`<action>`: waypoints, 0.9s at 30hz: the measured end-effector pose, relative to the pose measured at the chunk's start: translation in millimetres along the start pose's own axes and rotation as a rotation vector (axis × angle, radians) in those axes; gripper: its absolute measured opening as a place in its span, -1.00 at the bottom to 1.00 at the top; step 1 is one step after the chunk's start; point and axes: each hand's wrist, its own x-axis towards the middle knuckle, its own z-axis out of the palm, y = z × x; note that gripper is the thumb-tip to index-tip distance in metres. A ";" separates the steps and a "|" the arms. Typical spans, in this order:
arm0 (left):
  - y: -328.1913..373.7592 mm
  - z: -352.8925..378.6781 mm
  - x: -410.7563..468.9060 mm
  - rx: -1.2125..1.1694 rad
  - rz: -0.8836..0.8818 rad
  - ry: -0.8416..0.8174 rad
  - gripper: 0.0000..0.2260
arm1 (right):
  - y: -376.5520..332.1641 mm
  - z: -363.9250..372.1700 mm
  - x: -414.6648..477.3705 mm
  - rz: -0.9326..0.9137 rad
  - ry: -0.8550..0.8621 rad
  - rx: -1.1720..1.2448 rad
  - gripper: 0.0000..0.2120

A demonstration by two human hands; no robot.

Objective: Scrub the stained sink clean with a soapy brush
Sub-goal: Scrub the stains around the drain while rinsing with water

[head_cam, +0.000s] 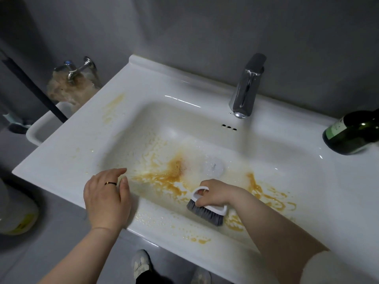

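The white ceramic sink is streaked with orange-brown stains across the basin floor and its near wall, with foam around the round white drain cover. The right hand curls its fingers through the white loop handle of a grey-bristled scrub brush, whose bristles press against the near inner wall of the basin, just beside a stain. The left hand, holding nothing, lies flat with relaxed fingers on the front rim; it wears a thin dark ring. A chrome faucet stands at the back, and a dark green glass bottle rests on the right rim.
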 end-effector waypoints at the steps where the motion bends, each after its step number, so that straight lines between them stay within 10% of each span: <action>1: -0.3 0.0 -0.2 -0.001 0.001 0.000 -0.56 | -2.1 -1.4 -2.2 -0.016 -0.016 -0.008 -0.81; 27: 0.6 -1.4 -4.2 -0.001 0.076 0.023 -0.59 | 25.8 -4.2 -43.5 -0.034 -0.015 -0.059 -0.74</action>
